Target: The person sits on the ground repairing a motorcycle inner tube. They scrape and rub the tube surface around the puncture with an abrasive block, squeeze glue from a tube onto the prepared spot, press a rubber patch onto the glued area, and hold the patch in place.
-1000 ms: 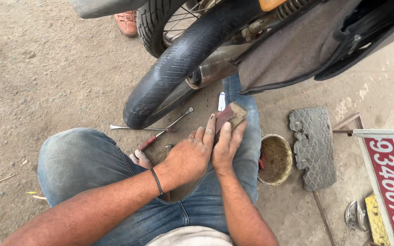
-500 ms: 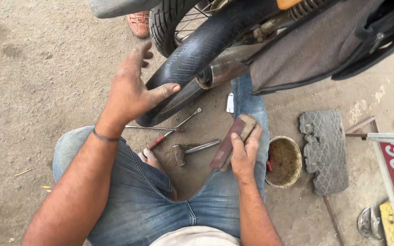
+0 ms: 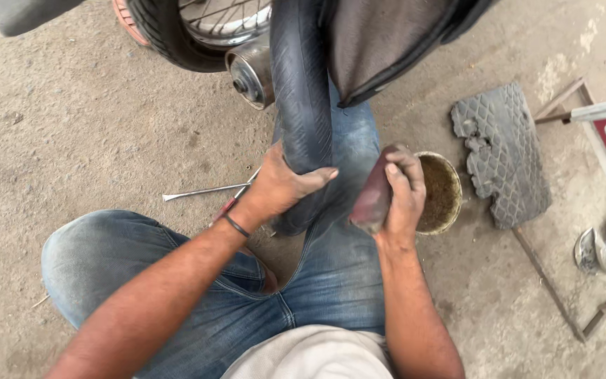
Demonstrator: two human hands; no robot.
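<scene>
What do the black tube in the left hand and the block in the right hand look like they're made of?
The black tube: looks like rubber, matte and dusty, bending limply where the left hand grips it. The block in the right hand: dull reddish-brown, worn smooth, possibly wood or an abrasive block; the view leaves it open.

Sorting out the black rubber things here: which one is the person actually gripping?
The inner tube, draped over the thigh and clasped by the left hand. The mounted tyre and the flat tread slab lie untouched.

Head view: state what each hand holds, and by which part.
The left hand grips the black inner tube around its lower stretch. The right hand holds a reddish-brown block, fingers wrapped over its upper end.
</scene>
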